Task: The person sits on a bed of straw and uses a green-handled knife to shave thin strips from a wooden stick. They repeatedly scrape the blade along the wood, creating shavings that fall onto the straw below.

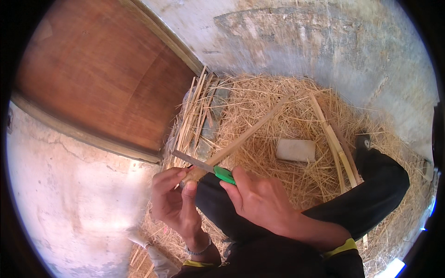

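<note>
My right hand [262, 199] is closed around the green handle of a knife [224, 174]. Its straight grey blade points up and left, crossing the near end of a long bamboo strip [252, 130]. That end is in my left hand [178, 197], pinched between thumb and fingers just below the blade. From there the strip slants away to the upper right over the straw. Whether the edge touches the strip or passes just above it, I cannot tell. A small dark and red bit beside the left fingertips is too small to name.
Loose straw [259, 95] covers the floor around my black-trousered legs [371, 180]. A pale rectangular block [295, 150] lies on it. Split bamboo lengths [340, 146] lean at the right, and thin splints [197, 109] are heaped by the brown door [106, 69]. Worn walls [320, 41] enclose the corner.
</note>
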{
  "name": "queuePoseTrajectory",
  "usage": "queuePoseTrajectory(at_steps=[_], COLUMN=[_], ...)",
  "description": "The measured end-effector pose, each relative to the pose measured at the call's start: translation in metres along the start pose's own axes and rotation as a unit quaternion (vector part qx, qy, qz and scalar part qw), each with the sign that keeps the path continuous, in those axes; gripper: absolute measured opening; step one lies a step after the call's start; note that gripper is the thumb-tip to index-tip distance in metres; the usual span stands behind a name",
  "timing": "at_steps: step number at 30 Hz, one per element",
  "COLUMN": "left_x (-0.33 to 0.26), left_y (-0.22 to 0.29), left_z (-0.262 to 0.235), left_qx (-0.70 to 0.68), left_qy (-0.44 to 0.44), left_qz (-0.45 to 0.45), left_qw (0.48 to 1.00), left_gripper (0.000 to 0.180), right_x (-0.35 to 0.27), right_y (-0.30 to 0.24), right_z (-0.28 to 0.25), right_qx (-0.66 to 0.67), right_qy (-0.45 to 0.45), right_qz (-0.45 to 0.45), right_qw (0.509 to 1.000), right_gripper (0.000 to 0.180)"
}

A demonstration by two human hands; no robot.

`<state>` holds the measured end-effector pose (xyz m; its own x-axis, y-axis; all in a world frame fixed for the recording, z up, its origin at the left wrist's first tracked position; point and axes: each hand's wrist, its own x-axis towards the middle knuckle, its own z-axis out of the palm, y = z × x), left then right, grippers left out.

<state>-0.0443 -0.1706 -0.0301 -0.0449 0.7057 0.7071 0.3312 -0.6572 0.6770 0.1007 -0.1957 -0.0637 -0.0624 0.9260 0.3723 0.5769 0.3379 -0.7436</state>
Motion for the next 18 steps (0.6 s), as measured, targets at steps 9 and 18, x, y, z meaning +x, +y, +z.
queuePoseTrajectory(at_steps=[9, 18], left_x=[0.003, 0.006], left_y=[0.006, -0.002], left_z=[0.004, 0.0], left_qx=[-0.037, 0.011], left_qy=[0.038, 0.029], left_qz=[0.019, -0.005], left_qw=[0.998, 0.999], left_gripper=[0.02, 0.018], right_x=[0.007, 0.009], right_y=[0.008, 0.022], right_z=[-0.011, 0.01], right_qx=[-0.015, -0.019], right_qy=[-0.02, 0.044], right_qz=[0.094, -0.02], right_qw=[0.995, 0.999], right_gripper=[0.026, 0.03])
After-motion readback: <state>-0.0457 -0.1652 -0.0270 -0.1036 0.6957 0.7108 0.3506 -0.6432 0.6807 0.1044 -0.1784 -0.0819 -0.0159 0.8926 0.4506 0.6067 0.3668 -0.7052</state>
